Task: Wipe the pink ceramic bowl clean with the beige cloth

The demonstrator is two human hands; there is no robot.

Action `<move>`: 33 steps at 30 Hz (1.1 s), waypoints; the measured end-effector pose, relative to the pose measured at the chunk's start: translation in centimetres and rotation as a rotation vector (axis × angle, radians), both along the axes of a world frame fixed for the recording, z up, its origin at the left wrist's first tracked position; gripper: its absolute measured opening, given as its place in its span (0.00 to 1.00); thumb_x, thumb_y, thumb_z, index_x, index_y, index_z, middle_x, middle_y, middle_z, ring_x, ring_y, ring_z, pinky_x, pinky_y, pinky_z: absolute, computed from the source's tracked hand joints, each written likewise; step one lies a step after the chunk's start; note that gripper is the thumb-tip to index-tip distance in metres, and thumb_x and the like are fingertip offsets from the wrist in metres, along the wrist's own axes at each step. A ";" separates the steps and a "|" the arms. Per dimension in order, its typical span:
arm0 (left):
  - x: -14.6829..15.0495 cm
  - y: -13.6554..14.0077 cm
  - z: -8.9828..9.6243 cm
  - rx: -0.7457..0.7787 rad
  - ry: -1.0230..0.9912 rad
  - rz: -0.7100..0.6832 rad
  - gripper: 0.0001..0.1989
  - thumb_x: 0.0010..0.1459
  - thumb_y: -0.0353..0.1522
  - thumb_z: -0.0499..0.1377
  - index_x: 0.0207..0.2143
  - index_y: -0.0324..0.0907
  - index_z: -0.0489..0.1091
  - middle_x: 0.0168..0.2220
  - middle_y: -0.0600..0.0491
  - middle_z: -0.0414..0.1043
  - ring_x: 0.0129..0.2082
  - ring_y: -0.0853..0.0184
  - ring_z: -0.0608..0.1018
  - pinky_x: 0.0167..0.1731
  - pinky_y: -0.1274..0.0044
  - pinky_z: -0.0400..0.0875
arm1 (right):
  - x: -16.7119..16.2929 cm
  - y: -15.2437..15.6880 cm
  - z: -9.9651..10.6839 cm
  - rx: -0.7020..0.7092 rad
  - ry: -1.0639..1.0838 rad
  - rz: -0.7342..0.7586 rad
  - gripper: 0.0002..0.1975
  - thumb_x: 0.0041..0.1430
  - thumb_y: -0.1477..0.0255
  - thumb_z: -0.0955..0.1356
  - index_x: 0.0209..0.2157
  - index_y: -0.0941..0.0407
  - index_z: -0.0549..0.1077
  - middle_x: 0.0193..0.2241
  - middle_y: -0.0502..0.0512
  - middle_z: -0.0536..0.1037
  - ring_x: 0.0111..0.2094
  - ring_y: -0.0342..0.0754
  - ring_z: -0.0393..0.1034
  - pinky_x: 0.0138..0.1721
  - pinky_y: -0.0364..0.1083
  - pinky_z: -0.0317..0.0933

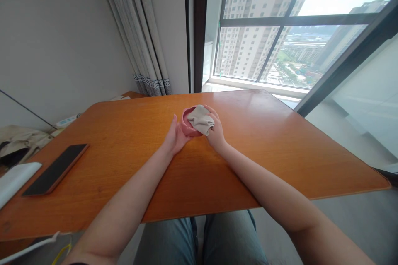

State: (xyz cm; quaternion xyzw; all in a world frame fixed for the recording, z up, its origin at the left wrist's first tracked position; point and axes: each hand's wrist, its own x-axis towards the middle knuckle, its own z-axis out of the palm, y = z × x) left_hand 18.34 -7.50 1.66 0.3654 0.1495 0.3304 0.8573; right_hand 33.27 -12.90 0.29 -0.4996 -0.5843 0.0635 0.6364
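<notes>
A pink bowl [185, 124] is tilted over the middle of the wooden table, its opening partly covered by a beige cloth [200, 119]. My left hand [178, 136] supports the bowl from the left and below, with the thumb pointing up beside the rim. On the other side, my right hand [217, 130] grips the bunched cloth and presses it against the bowl's rim and inside. Some of my right fingers are hidden behind the cloth. The bowl's bottom is out of sight.
The wooden table [124, 186] reaches to a window [248, 49] and a grey curtain [139, 29]. A dark flat phone-like slab [56, 169] lies at the left, beside a white object [18, 180]. A power strip [66, 121] is at the far left edge.
</notes>
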 end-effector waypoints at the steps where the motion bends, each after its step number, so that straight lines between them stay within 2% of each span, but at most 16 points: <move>1: 0.1 -0.2 0.1 0.013 -0.004 -0.014 0.29 0.59 0.51 0.48 0.55 0.43 0.66 0.55 0.47 0.68 0.54 0.56 0.71 0.49 0.66 0.70 | 0.3 0.1 0.1 -0.007 -0.010 0.026 0.04 0.55 0.71 0.65 0.32 0.54 0.73 0.56 0.56 0.67 0.56 0.53 0.62 0.57 0.54 0.57; 5: 0.5 -0.5 0.1 0.038 -0.017 0.066 0.23 0.61 0.42 0.53 0.56 0.44 0.65 0.56 0.49 0.68 0.54 0.58 0.71 0.50 0.66 0.69 | 0.7 0.0 0.4 -0.021 -0.053 0.093 0.07 0.55 0.69 0.66 0.36 0.53 0.74 0.56 0.55 0.68 0.56 0.53 0.62 0.57 0.54 0.58; 10: 0.5 0.5 -0.6 -0.026 -0.089 0.169 0.20 0.61 0.39 0.54 0.55 0.46 0.65 0.53 0.52 0.71 0.50 0.63 0.74 0.48 0.71 0.71 | -1.2 -0.5 0.2 -0.059 -0.110 0.102 0.18 0.56 0.73 0.64 0.49 0.51 0.70 0.64 0.53 0.55 0.64 0.53 0.49 0.62 0.55 0.50; 12: 0.3 0.9 -0.7 -0.027 -0.123 0.186 0.20 0.60 0.38 0.56 0.55 0.48 0.65 0.52 0.53 0.71 0.49 0.65 0.74 0.48 0.73 0.70 | -2.1 -0.6 0.0 -0.072 -0.115 0.093 0.20 0.56 0.74 0.64 0.51 0.51 0.68 0.65 0.53 0.50 0.66 0.53 0.44 0.63 0.56 0.47; 14: 0.2 0.9 -0.7 0.006 -0.125 0.156 0.20 0.59 0.34 0.57 0.55 0.49 0.65 0.53 0.54 0.70 0.48 0.67 0.74 0.47 0.74 0.70 | -2.5 -0.6 -0.2 -0.082 -0.098 0.036 0.19 0.53 0.76 0.65 0.48 0.52 0.69 0.66 0.53 0.48 0.66 0.54 0.42 0.63 0.57 0.46; 18: 0.2 0.2 -0.3 0.088 -0.073 0.041 0.26 0.55 0.29 0.61 0.56 0.50 0.63 0.57 0.53 0.67 0.50 0.67 0.73 0.46 0.75 0.70 | -1.4 -0.4 0.0 -0.066 -0.031 -0.055 0.11 0.50 0.77 0.66 0.37 0.55 0.71 0.63 0.57 0.55 0.62 0.55 0.53 0.61 0.56 0.50; 21: 0.0 -0.1 0.1 0.059 -0.009 -0.068 0.24 0.58 0.40 0.58 0.56 0.47 0.64 0.58 0.49 0.65 0.53 0.60 0.72 0.46 0.69 0.71 | 0.0 0.0 0.5 -0.047 0.003 0.006 0.03 0.50 0.72 0.68 0.30 0.55 0.72 0.56 0.57 0.66 0.55 0.53 0.62 0.57 0.53 0.56; 23: -0.1 0.1 0.2 0.029 0.096 -0.072 0.25 0.58 0.44 0.55 0.55 0.44 0.65 0.56 0.47 0.67 0.51 0.58 0.73 0.44 0.68 0.73 | 0.6 0.3 0.7 -0.047 0.027 0.071 0.05 0.50 0.68 0.68 0.29 0.55 0.72 0.51 0.57 0.71 0.51 0.53 0.66 0.54 0.53 0.60; 25: -0.2 0.4 0.0 0.023 0.194 -0.021 0.24 0.58 0.44 0.55 0.54 0.42 0.67 0.54 0.46 0.70 0.49 0.58 0.75 0.41 0.70 0.74 | 0.7 0.5 0.6 -0.056 0.043 0.107 0.08 0.50 0.66 0.68 0.31 0.54 0.74 0.48 0.57 0.74 0.51 0.53 0.67 0.54 0.53 0.60; 27: -0.1 0.7 -0.2 0.017 0.216 0.053 0.23 0.59 0.42 0.54 0.52 0.40 0.68 0.53 0.45 0.70 0.48 0.59 0.75 0.41 0.71 0.74 | 0.5 0.6 0.4 -0.077 0.041 0.112 0.10 0.50 0.66 0.69 0.34 0.54 0.75 0.50 0.57 0.72 0.54 0.54 0.65 0.56 0.53 0.58; 29: 0.1 1.0 -0.4 -0.017 0.179 0.121 0.22 0.60 0.42 0.53 0.52 0.40 0.68 0.53 0.46 0.71 0.47 0.61 0.76 0.42 0.72 0.74 | 0.1 0.6 0.0 -0.105 0.028 0.111 0.13 0.50 0.67 0.69 0.39 0.53 0.75 0.56 0.57 0.67 0.58 0.54 0.60 0.59 0.53 0.55; 33: 0.6 1.2 -0.9 -0.050 0.004 0.242 0.20 0.59 0.37 0.56 0.55 0.48 0.64 0.53 0.53 0.71 0.46 0.67 0.76 0.45 0.73 0.73 | -1.2 0.4 -0.8 -0.153 0.004 0.123 0.19 0.52 0.73 0.66 0.48 0.51 0.72 0.63 0.54 0.56 0.63 0.53 0.52 0.62 0.53 0.50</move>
